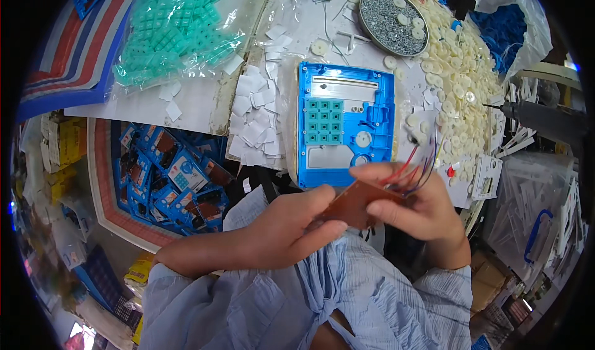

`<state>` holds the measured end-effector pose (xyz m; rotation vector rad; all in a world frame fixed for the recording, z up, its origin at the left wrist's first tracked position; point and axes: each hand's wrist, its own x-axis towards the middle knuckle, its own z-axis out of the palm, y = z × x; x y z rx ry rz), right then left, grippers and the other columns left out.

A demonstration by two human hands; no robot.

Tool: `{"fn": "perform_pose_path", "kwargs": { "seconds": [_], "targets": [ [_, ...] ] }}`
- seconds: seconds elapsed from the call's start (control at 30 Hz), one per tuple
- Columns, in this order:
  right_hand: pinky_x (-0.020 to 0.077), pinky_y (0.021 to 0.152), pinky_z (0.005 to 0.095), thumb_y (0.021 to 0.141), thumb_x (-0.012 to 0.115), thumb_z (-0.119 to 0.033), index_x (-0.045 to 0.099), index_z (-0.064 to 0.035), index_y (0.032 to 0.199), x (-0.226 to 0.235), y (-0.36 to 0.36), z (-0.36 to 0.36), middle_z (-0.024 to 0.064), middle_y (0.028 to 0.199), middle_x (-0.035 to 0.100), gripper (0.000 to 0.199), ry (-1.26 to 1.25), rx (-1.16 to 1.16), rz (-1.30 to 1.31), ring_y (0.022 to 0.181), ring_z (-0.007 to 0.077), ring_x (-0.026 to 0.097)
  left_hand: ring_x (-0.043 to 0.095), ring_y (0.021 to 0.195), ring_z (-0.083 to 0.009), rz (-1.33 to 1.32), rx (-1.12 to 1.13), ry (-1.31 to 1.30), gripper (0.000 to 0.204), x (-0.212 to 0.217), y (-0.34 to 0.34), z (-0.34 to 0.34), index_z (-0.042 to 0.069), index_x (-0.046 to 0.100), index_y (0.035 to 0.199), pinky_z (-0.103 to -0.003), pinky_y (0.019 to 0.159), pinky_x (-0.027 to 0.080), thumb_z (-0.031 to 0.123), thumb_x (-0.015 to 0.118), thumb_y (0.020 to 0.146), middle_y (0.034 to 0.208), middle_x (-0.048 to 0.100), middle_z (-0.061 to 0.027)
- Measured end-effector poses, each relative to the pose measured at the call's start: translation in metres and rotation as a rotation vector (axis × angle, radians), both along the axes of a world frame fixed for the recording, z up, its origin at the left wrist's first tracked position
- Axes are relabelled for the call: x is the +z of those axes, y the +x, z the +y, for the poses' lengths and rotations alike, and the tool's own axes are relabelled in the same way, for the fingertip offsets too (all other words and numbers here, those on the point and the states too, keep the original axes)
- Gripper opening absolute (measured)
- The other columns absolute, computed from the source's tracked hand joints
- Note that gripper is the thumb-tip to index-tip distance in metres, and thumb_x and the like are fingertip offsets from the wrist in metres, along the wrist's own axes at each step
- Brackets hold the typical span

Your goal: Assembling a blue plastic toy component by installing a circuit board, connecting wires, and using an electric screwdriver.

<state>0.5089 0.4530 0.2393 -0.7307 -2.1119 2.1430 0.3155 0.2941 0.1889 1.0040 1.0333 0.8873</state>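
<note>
Both my hands hold a brown circuit board (351, 205) just in front of my chest. My left hand (291, 223) grips its near left end with thumb and fingers. My right hand (416, 206) pinches its right end, where red, blue and black wires (416, 168) loop up over my fingers. Straight ahead on the table lies a blue plastic housing (344, 125), face up, with a green rubber keypad (324, 121) set in its left half and a white round part near its lower right.
A stack of small white paper squares (257, 117) lies left of the housing. A bag of green keypads (176, 31) sits far left. A round tin of screws (392, 14) and a heap of white round parts (455, 83) lie right. A bin of blue devices (170, 176) stands below.
</note>
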Motion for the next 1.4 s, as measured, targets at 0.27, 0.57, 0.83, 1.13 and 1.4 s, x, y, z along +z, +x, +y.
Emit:
{"fn": "perform_pose_path", "kwargs": {
  "seconds": [0.27, 0.57, 0.83, 1.13, 1.4],
  "targets": [
    [0.0541, 0.079, 0.0282, 0.091, 0.071, -0.010, 0.066, 0.0031, 0.113, -0.037, -0.033, 0.046, 0.0066, 0.097, 0.071, 0.026, 0.153, -0.052, 0.018, 0.088, 0.0106, 0.066, 0.028, 0.150, -0.0301, -0.657, 0.198, -0.278, 0.077, 0.000, -0.010, -0.014, 0.003, 0.007, 0.161, -0.043, 0.110, 0.040, 0.016, 0.054, 0.102, 0.161, 0.027, -0.0237],
    [0.0536, 0.070, 0.0338, 0.087, 0.072, -0.010, 0.065, -0.0009, 0.114, -0.048, -0.068, 0.056, 0.0147, 0.088, 0.072, 0.030, 0.421, 0.050, -0.114, 0.076, 0.0243, 0.069, 0.030, 0.149, -0.0330, -0.661, 0.221, -0.343, 0.078, -0.009, -0.017, -0.017, 0.001, 0.005, 0.161, -0.045, 0.120, 0.023, 0.017, 0.054, 0.102, 0.161, 0.027, -0.0251],
    [0.0507, 0.071, 0.0486, 0.083, 0.072, -0.014, 0.065, -0.0035, 0.109, -0.043, -0.081, 0.055, 0.0191, 0.085, 0.069, 0.029, 0.775, 0.171, -0.145, 0.081, 0.0413, 0.066, 0.060, 0.123, -0.0320, 0.146, 0.005, 0.144, 0.069, 0.004, -0.037, -0.018, -0.002, 0.031, 0.153, -0.043, 0.103, 0.045, 0.006, 0.063, 0.092, 0.135, 0.058, -0.0234],
    [0.0509, 0.073, 0.0498, 0.084, 0.071, -0.014, 0.064, -0.0034, 0.113, -0.047, -0.081, 0.063, 0.0194, 0.087, 0.070, 0.031, 0.784, 0.156, -0.165, 0.084, 0.0411, 0.066, 0.067, 0.086, -0.0329, 0.767, -0.126, 0.204, 0.053, 0.021, -0.048, 0.002, -0.001, 0.055, 0.133, -0.042, 0.073, 0.051, 0.021, 0.073, 0.089, 0.096, 0.069, -0.0150],
    [0.0518, 0.077, 0.0511, 0.084, 0.070, -0.013, 0.064, -0.0041, 0.115, -0.044, -0.086, 0.056, 0.0201, 0.088, 0.070, 0.032, 0.931, 0.237, -0.208, 0.086, 0.0417, 0.066, 0.068, 0.082, -0.0299, 0.801, -0.082, 0.226, 0.046, 0.017, -0.051, 0.007, 0.000, 0.059, 0.126, -0.040, 0.070, 0.052, 0.019, 0.075, 0.087, 0.090, 0.069, -0.0116]
  ]
}}
